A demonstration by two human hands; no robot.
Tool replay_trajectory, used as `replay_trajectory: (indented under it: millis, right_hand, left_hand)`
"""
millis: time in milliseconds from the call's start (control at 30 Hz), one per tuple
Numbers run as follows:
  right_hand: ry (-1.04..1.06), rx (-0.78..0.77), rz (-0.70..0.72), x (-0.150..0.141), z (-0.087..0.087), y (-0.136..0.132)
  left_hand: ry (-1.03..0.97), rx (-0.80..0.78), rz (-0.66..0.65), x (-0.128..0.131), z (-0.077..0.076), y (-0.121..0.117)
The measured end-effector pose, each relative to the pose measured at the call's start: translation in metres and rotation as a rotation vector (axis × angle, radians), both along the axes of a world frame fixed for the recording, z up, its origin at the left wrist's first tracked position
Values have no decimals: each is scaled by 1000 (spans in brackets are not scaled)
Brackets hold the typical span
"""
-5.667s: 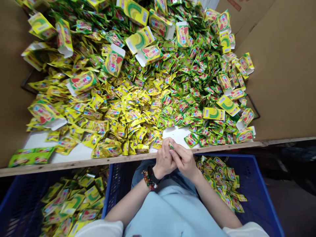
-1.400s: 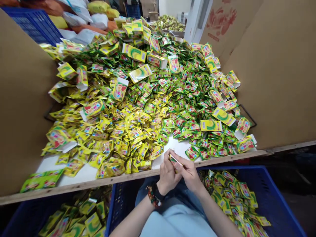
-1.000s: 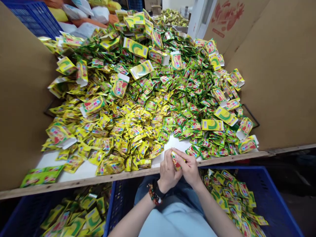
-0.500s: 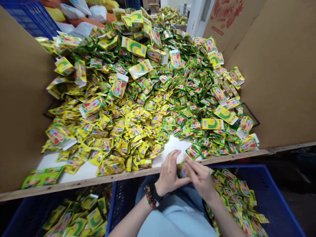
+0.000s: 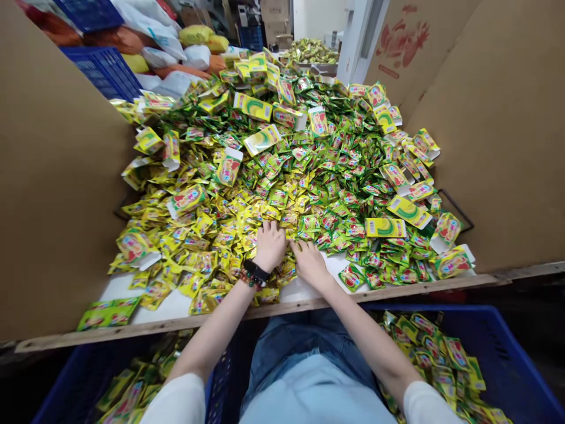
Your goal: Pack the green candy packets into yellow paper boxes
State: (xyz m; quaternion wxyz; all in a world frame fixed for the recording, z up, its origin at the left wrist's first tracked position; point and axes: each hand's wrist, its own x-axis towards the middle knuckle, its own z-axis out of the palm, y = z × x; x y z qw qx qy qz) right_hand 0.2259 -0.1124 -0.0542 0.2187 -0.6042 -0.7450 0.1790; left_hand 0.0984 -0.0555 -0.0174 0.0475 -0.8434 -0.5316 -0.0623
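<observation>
My left hand reaches into the pile of small yellow sachets, its fingers curled down and their tips hidden. A dark band and a beaded bracelet circle that wrist. Close on its right, my right hand has bent fingers pointing at the same sachets, the tips touching the pile's near edge. What either hand grips, if anything, is hidden. Green sachets fill the right side of the heap. Small yellow-and-green boxes, such as one lying flat, are strewn over it.
Cardboard walls flank the white tabletop, which has a wooden front edge. Below stand blue crates holding filled boxes. A strip of joined green sachets lies front left. Sacks and more blue crates are behind.
Both hands have moved forward, from the table's front edge into the yellow sachets. The blurred small packet between them earlier no longer shows. The view has tilted up slightly.
</observation>
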Motion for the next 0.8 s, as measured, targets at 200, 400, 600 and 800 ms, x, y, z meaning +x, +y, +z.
replay_trajectory:
  millis: [200,400,600,800]
  right_hand:
    - [199,31,-63,28,-7,-11]
    - [1177,-24,-272,52,-2,-29]
    - [1226,-23,-490,90,12,-51]
    - [1167,21,-601,160,13,-71]
  left_hand:
    - [-275,-105,-42,-6,-1,-3]
    - [-820,-392,-200,20,5,-24]
    - [-980,-563,-383,81,1,-25]
    - [-781,-500,-642,177,6,-9]
